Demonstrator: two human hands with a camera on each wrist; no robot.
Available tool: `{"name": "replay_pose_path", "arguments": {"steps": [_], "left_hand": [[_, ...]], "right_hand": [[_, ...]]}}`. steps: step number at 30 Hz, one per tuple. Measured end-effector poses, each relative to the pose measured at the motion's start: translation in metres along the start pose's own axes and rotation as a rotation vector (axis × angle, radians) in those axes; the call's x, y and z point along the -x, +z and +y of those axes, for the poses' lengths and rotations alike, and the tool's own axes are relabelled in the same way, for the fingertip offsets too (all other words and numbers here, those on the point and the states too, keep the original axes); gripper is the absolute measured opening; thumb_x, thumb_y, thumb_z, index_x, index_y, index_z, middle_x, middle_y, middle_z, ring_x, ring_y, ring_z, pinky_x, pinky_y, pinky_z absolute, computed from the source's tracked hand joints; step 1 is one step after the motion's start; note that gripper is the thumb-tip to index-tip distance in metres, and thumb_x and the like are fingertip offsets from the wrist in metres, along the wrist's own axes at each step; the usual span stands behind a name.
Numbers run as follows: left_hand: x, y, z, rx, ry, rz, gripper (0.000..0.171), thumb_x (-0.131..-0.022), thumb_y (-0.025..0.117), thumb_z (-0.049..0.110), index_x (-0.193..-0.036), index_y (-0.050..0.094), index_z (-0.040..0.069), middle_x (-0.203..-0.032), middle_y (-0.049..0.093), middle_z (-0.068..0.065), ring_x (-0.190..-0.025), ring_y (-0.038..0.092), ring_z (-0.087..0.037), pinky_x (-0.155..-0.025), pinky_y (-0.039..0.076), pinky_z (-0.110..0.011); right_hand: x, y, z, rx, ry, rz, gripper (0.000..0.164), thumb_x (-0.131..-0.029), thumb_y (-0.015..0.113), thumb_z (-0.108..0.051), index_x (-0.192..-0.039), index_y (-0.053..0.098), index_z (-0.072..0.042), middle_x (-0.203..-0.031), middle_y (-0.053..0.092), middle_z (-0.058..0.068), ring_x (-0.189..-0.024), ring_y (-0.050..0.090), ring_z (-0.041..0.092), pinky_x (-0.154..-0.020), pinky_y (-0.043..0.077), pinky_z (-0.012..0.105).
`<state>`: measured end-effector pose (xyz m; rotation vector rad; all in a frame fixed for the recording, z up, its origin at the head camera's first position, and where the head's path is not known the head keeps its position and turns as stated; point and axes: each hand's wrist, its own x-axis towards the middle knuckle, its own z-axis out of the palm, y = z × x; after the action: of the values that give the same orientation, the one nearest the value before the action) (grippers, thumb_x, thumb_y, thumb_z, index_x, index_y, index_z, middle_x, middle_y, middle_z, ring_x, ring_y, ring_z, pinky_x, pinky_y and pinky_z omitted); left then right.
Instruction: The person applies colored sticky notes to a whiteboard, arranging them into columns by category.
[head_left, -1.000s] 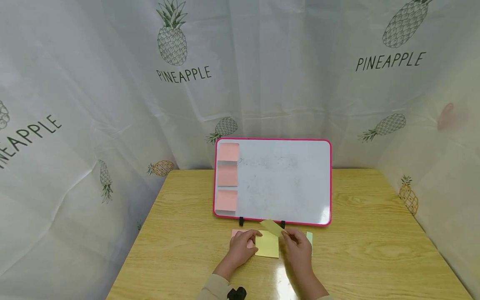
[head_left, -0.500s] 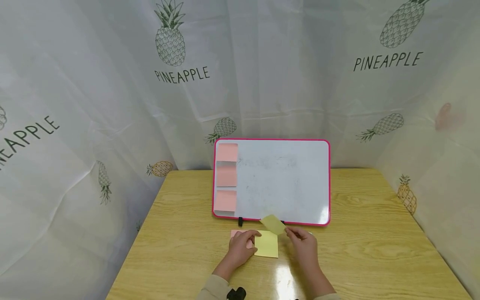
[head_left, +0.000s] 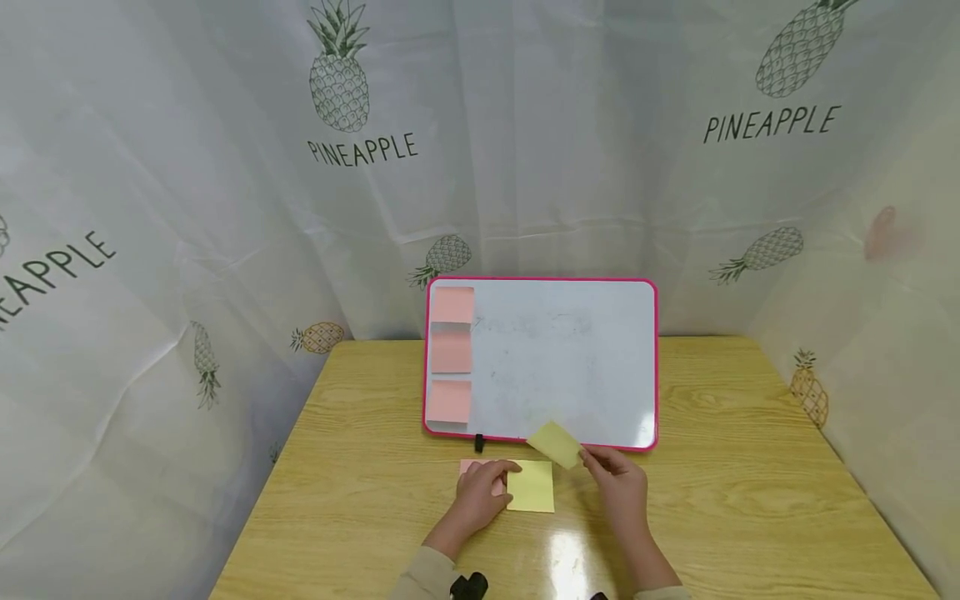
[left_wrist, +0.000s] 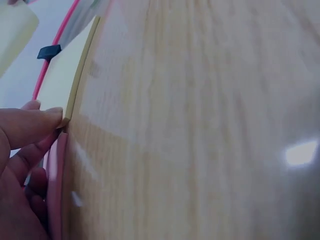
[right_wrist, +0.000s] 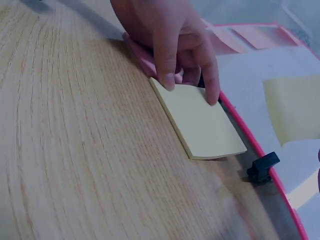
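My left hand (head_left: 478, 493) holds a yellow sticky note pad (head_left: 532, 487) on the table by its left side, thumb at the near corner and index finger at the far one. Under and beside that hand lies a pink sticky note pad (head_left: 467, 466), partly covered. My right hand (head_left: 622, 487) pinches a single yellow sticky note (head_left: 555, 444) by its right corner. The note is off the pad, tilted, in front of the whiteboard's lower edge. In the right wrist view, the loose note (right_wrist: 295, 107) shows at the right and the left hand's thumb (right_wrist: 166, 60) touches the pad.
A pink-framed whiteboard (head_left: 570, 358) stands behind the hands on black feet (head_left: 479, 443). Three pink sticky notes (head_left: 451, 352) run down its left side. The wooden table (head_left: 360, 467) reaches to a white pineapple-print curtain (head_left: 555, 167) at the back and sides.
My right hand has moved right and slightly up, carrying the yellow note away from the pad. A green strip seen earlier at the right is now hidden. The left hand stays put.
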<state>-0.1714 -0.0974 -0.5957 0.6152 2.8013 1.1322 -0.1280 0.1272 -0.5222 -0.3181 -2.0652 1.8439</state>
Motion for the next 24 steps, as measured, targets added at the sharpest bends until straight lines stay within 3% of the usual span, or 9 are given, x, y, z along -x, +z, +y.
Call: {"name": "replay_pose_path", "arguments": {"steps": [9,13,16,20,24], "left_hand": [[-0.004,-0.007,0.009,-0.122,0.028,-0.020,0.042,-0.081,0.078,0.007,-0.118,0.067,0.023,-0.094,0.059,0.011,-0.088,0.049,-0.015,-0.076,0.038,-0.038],[-0.004,-0.006,0.010,-0.218,0.043,-0.027,0.044,-0.079,0.082,0.018,-0.119,0.067,0.025,-0.103,0.060,0.007,-0.094,0.054,-0.018,-0.076,0.043,-0.038],[-0.005,-0.007,0.009,-0.280,0.068,-0.027,0.049,-0.076,0.084,0.026,-0.121,0.066,0.025,-0.109,0.059,0.004,-0.099,0.055,-0.020,-0.079,0.046,-0.039],[-0.010,-0.012,0.010,-0.333,0.106,-0.014,0.054,-0.077,0.084,0.032,-0.125,0.063,0.023,-0.110,0.057,0.002,-0.100,0.055,-0.019,-0.081,0.048,-0.040],[-0.015,-0.026,0.018,-0.332,0.121,-0.016,0.053,-0.079,0.082,0.032,-0.127,0.062,0.022,-0.109,0.057,0.000,-0.097,0.055,-0.019,-0.079,0.050,-0.038]], "right_hand": [[-0.006,-0.002,-0.015,0.034,-0.021,-0.036,0.011,-0.086,0.073,0.000,-0.096,0.074,0.004,-0.087,0.072,0.013,-0.075,0.067,0.011,-0.068,0.055,0.025],[-0.020,-0.003,-0.002,-0.006,-0.053,-0.071,0.012,-0.085,0.075,-0.008,-0.095,0.076,-0.001,-0.087,0.072,0.011,-0.080,0.068,0.024,-0.071,0.056,0.027],[-0.033,-0.004,0.008,-0.011,-0.090,-0.099,0.013,-0.084,0.077,-0.013,-0.094,0.077,-0.004,-0.087,0.072,0.009,-0.080,0.068,0.023,-0.071,0.056,0.029],[-0.044,-0.004,-0.008,0.045,-0.119,-0.130,0.011,-0.085,0.076,-0.010,-0.094,0.077,-0.004,-0.086,0.073,0.011,-0.077,0.067,0.012,-0.069,0.055,0.029],[-0.047,-0.004,-0.036,0.075,-0.195,-0.170,0.009,-0.086,0.073,-0.002,-0.094,0.076,0.000,-0.087,0.072,0.015,-0.077,0.068,0.016,-0.069,0.055,0.024]]}}
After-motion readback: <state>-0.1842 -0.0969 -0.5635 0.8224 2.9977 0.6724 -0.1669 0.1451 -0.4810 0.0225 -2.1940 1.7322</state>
